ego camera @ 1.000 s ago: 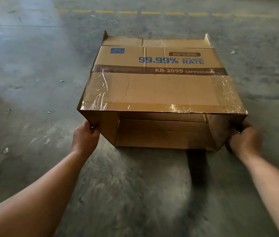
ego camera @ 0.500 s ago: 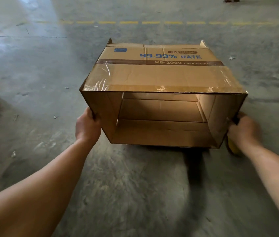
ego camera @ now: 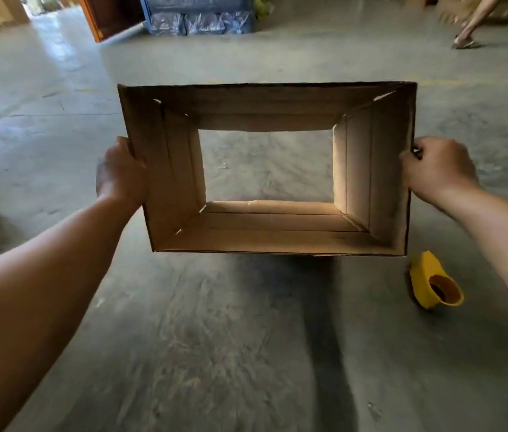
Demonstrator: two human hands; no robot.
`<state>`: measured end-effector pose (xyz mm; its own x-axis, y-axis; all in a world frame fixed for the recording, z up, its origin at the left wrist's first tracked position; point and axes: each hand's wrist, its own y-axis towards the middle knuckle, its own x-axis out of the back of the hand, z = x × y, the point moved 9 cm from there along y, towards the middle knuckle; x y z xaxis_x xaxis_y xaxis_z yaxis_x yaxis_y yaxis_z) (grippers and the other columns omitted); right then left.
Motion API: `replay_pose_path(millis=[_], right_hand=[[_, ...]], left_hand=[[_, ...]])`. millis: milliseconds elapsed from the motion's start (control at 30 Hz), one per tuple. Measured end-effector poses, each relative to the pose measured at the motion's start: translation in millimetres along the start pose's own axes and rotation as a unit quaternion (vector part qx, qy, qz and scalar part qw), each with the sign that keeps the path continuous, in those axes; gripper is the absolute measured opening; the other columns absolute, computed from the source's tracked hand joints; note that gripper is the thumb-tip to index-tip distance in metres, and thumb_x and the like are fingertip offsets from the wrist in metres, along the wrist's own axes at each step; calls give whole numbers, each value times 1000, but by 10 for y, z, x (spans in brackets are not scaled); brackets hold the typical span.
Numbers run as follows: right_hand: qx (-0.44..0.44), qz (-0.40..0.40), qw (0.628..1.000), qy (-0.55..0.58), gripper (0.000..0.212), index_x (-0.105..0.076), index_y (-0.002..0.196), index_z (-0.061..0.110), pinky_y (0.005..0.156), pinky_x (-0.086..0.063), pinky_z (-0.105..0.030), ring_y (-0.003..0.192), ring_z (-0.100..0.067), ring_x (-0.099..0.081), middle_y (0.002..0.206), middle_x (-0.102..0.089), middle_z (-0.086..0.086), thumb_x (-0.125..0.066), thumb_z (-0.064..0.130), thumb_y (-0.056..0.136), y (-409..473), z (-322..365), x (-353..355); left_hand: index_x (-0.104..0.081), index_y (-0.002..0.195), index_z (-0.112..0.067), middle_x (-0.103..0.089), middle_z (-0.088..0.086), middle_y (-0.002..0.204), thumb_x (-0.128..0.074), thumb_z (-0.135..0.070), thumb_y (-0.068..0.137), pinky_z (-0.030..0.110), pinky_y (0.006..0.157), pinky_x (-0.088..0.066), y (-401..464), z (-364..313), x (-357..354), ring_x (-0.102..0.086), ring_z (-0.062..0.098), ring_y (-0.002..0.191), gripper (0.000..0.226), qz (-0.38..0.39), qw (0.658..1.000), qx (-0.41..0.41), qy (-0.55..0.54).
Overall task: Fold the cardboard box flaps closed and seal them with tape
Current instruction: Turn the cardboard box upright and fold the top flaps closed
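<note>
Gripping the cardboard box [ego camera: 265, 232] by its side walls, my left hand [ego camera: 120, 173] and right hand [ego camera: 438, 166] hold it off the floor [ego camera: 215, 338], both ends open; a yellow tape dispenser [ego camera: 433, 282] lies below right.

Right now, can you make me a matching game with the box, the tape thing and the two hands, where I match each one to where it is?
Things:
1. box
2. tape dispenser
3. left hand
4. right hand

Places or states:
A. lying on the floor
B. gripping the box's right edge
C. held up, open at both ends
D. gripping the box's left edge

Pairs: 1-C, 2-A, 3-D, 4-B
</note>
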<state>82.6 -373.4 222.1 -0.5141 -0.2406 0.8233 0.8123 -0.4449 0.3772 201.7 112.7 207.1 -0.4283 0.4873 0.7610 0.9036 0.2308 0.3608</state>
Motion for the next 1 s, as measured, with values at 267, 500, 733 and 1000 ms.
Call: replay_pose_path(millis=[267,500,733,1000], right_hand=[[17,-14,998,-62,26,-56,72,-1,61,-35,-32,70,-36,-48,76,-54,-24,-47,18,87,550,469,429],[-14,-4,998,-60,34,-55,65,-1,48,-33,-25,60,-33,-51,70,-58,-22,-48,23,88,838,536,499],[-68,12,997,-34,26,-58,78,1,46,-28,-23,62,-32,-52,76,-58,-19,-49,23,88,947,522,297],[-48,84,993,-67,21,-37,63,11,46,-23,-25,53,-25,-40,65,-42,-11,-48,12,81,1035,582,47]], left_hand=[[-66,114,2,-66,28,110,-53,-21,91,50,83,-54,674,-435,531,-63,45,98,35,11,993,-82,80],[-63,120,13,-60,33,121,-58,-16,98,56,98,-46,1018,-731,566,-56,48,111,36,82,971,-132,179],[-59,125,12,-56,36,128,-58,-13,98,52,105,-37,1175,-569,400,-48,50,122,38,82,975,-121,170],[-50,143,-8,-55,25,135,-63,-5,91,51,97,-44,1150,-436,289,-53,45,118,54,151,983,-42,98]])
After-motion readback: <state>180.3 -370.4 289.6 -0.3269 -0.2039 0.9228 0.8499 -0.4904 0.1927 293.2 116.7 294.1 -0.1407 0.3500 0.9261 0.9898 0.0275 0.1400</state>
